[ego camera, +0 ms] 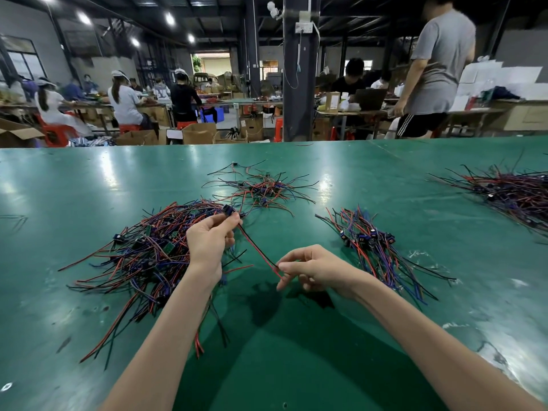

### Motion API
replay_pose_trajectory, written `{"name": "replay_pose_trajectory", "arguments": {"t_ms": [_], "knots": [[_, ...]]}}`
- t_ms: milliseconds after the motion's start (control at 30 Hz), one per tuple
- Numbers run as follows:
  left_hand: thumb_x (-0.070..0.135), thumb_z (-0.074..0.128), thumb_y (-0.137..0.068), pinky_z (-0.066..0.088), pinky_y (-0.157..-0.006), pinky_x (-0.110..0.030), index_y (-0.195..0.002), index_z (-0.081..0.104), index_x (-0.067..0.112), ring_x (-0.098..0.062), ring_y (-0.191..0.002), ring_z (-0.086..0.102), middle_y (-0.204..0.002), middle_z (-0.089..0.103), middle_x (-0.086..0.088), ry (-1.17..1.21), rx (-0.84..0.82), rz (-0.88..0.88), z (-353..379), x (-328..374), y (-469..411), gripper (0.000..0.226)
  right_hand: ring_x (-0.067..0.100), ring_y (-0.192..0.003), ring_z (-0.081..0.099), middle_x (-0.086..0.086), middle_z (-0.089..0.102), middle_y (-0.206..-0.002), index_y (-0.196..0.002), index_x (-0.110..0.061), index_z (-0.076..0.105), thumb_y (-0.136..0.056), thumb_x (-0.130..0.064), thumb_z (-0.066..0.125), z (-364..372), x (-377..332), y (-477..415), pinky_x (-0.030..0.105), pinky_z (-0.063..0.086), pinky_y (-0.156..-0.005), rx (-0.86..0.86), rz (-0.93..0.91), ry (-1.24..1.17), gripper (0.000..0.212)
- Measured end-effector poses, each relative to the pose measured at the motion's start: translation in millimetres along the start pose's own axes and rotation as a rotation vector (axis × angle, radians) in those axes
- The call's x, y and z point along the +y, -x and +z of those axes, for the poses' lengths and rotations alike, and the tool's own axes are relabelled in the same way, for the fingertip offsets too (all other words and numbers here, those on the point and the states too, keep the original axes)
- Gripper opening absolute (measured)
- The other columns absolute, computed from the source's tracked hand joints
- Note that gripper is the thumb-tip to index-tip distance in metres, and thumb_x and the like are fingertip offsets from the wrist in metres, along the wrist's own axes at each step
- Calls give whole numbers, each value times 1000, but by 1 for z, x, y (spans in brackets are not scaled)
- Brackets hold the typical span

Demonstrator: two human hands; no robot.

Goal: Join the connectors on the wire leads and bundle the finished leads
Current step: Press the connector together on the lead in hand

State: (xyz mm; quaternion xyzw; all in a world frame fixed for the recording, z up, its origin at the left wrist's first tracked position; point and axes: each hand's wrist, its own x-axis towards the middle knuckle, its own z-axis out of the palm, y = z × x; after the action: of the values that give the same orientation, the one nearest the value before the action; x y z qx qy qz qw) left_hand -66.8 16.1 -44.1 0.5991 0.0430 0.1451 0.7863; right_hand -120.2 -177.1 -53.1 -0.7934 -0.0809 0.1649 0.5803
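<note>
A red-and-black wire lead (257, 248) stretches between my two hands above the green table (89, 185). My left hand (210, 238) pinches its upper end, where a small blue-black connector (227, 209) sticks out past the fingertips. My right hand (311, 269) pinches the lower end of the wires between thumb and forefinger. A large loose heap of leads (142, 253) lies under and left of my left hand. A lined-up group of leads with blue connectors (367, 244) lies to the right of my right hand.
A smaller scattered heap of leads (261, 189) lies farther back in the middle. Another pile (513, 194) sits at the far right. Beyond the table edge, people work at benches among cardboard boxes, and a dark pillar (299, 69) stands behind.
</note>
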Motion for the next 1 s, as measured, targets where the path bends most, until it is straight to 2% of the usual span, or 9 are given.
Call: {"name": "replay_pose_trajectory", "arguments": {"t_ms": [100, 167, 267, 400, 500, 600, 733, 1000], "knots": [[5, 74, -78, 41, -40, -14, -77, 61, 9, -6, -44, 45, -68, 62, -7, 51, -50, -69, 0, 3, 1, 13, 6, -41, 42, 0, 76, -88, -89, -15, 71, -82, -53, 61, -9, -4, 1, 15, 26, -37, 90, -9, 21, 40], [4, 73, -78, 40, -40, -15, -75, 63, 8, -6, -44, 44, -69, 65, -8, 38, -110, -83, 4, 2, 5, 11, 5, -39, 40, 1, 76, -89, -86, -13, 73, -73, -58, 61, -13, -5, 0, 15, 25, -35, 152, -68, -58, 48], [3, 73, -78, 38, -41, -15, -73, 67, 5, -7, -45, 42, -64, 67, -5, -21, -214, -78, 14, -3, 15, 8, 3, -38, 37, 6, 75, -88, -81, -13, 75, -71, -51, 66, -10, -4, -2, 14, 24, -34, 195, -141, -169, 41], [3, 73, -78, 37, -42, -15, -74, 68, 4, -7, -43, 41, -59, 64, -3, -102, -317, -79, 26, -12, 29, 6, 3, -36, 32, 7, 75, -81, -77, -13, 75, -75, -40, 70, 0, -3, -3, 14, 23, -34, 192, -162, -201, 27], [5, 72, -80, 37, -44, -15, -72, 69, 6, -7, -44, 41, -62, 63, -4, -139, -348, -91, 30, -17, 36, 8, 4, -36, 30, 5, 72, -69, -73, -13, 74, -81, -25, 73, 5, -1, -5, 13, 21, -34, 217, -170, -190, 15], [3, 71, -80, 37, -44, -14, -74, 67, 5, -5, -43, 41, -60, 65, -2, -138, -366, -88, 31, -19, 39, 8, 4, -35, 30, 4, 69, -62, -67, -14, 71, -82, -17, 72, 5, 2, -6, 13, 22, -34, 230, -159, -202, 15], [1, 71, -80, 37, -44, -13, -75, 68, 5, -1, -41, 42, -60, 66, 0, -154, -332, -24, 30, -19, 39, 7, 4, -33, 30, 4, 67, -59, -65, -13, 68, -81, -14, 72, 5, 3, -6, 12, 23, -34, 206, -123, -203, 17], [4, 76, -76, 39, -43, -14, -73, 68, 9, -2, -41, 42, -60, 63, 1, -75, -68, 20, 7, -6, 8, 10, 7, -33, 29, 6, 64, -55, -64, -7, 63, -82, -7, 71, 13, 7, -5, 13, 20, -34, 82, -77, -178, 20]]}}
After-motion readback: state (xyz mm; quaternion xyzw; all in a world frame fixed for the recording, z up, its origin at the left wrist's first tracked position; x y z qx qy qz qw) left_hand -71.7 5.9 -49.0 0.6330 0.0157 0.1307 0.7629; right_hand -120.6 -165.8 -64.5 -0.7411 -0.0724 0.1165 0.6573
